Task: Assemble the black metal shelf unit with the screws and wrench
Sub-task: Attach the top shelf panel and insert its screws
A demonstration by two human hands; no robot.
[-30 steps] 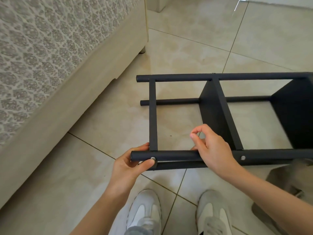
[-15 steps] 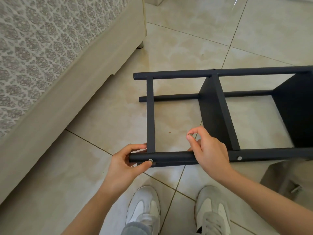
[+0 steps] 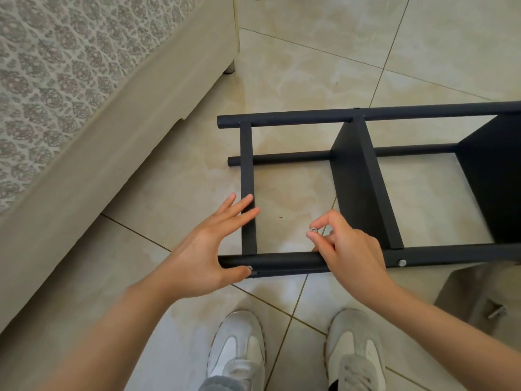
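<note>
The black metal shelf unit (image 3: 363, 176) lies on its side on the tiled floor, with two black panels between its round posts. My left hand (image 3: 208, 249) has straight fingers lying against the thin cross bar (image 3: 248, 176), and its thumb presses a silver screw head (image 3: 249, 268) on the near post (image 3: 287, 262). My right hand (image 3: 349, 249) pinches a small silver nut (image 3: 313, 229) between thumb and forefinger, just above the near post. A second screw head (image 3: 402, 263) shows on the same post further right.
A beige sofa (image 3: 84, 114) with patterned fabric runs along the left, one foot (image 3: 229, 68) close to the shelf's far post. My two white shoes (image 3: 239, 351) stand just below the near post. A grey bag (image 3: 479, 303) with a bolt (image 3: 496, 311) on it lies at the right.
My left hand's fingers have opened from a curl round the near post and now lie straight along the cross bar. My right hand has turned, and the nut now shows between its fingertips.
</note>
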